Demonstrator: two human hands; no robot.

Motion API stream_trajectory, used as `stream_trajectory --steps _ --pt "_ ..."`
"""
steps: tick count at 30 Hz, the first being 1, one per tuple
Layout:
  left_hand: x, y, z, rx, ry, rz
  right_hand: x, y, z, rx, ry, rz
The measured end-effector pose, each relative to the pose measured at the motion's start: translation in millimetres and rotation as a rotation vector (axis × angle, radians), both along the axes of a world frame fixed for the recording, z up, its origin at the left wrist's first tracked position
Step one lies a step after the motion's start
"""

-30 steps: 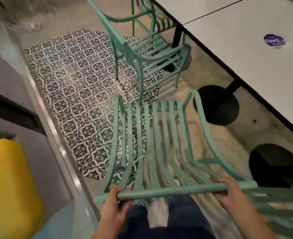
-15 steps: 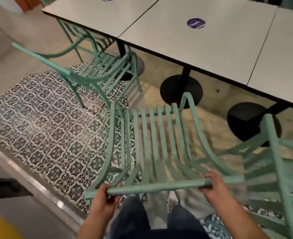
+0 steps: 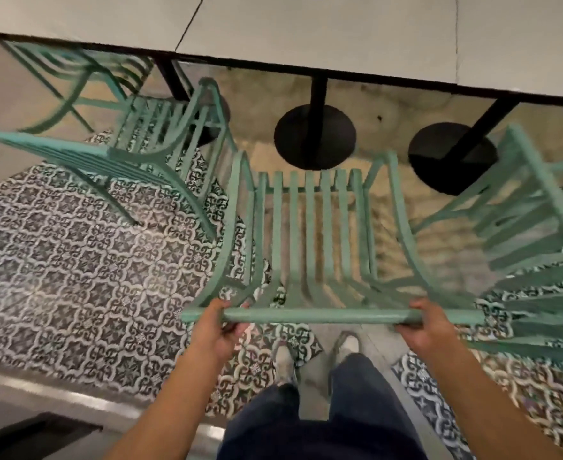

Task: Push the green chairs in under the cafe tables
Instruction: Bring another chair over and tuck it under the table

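Note:
A green slatted chair (image 3: 310,234) stands right in front of me, facing the white cafe table (image 3: 323,34). My left hand (image 3: 215,330) grips the left end of its top back rail. My right hand (image 3: 422,327) grips the right end of the same rail. The seat's front edge lies short of the table's black edge, near the round black pedestal base (image 3: 315,136). A second green chair (image 3: 134,151) stands to the left, partly under the table. A third green chair (image 3: 532,227) stands at the right.
Another round black table base (image 3: 452,157) sits to the right, beside the third chair. Patterned black-and-white tiles (image 3: 67,260) cover the floor at the left and under my feet. A metal floor strip (image 3: 74,400) runs along the lower left.
The view has swung so that the chair I hold now squarely faces the table. The chair has come closer to the table edge. Both hands keep their grip on the back rail.

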State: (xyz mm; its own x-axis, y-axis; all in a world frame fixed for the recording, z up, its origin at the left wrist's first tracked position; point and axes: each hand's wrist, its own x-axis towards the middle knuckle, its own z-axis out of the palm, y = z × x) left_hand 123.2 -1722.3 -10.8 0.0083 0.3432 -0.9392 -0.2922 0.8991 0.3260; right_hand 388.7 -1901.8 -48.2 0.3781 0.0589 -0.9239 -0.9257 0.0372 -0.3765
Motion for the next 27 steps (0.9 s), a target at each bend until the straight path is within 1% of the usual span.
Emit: stream_trajectory --steps 4,8,15,19,21,23,24,25,26,27 --pt "-16 28 -4 -0.006 -0.001 -0.058 -27 8 -5 0.080 -0.012 -0.110" --pt "-28 46 -17 -0.001 0.009 -0.089 -42 15 -10 0.029 -0.011 -0.117" --pt "-49 70 -20 0.026 -0.017 -0.072 -73 28 -11 0.080 -0.019 -0.173" --pt "-65 101 -18 0.050 -0.006 -0.194 -97 50 -8 0.057 -0.043 -0.176" --pt "-70 113 -22 0.120 0.064 -0.292 -107 61 -5 0.047 -0.081 -0.194" --pt "-75 115 -29 0.234 0.190 -0.366 -111 64 -1 -0.018 -0.202 -0.176" --pt "-80 115 -31 0.324 0.268 -0.403 -114 60 0 -0.098 -0.324 -0.159" --pt "-84 115 -34 0.443 0.351 -0.433 -117 52 4 -0.216 -0.494 -0.122" --pt "-90 115 -36 0.575 0.462 -0.501 -119 42 8 -0.350 -0.677 -0.041" --pt "-96 114 -40 0.711 0.588 -0.653 -121 30 11 -0.488 -0.840 0.120"
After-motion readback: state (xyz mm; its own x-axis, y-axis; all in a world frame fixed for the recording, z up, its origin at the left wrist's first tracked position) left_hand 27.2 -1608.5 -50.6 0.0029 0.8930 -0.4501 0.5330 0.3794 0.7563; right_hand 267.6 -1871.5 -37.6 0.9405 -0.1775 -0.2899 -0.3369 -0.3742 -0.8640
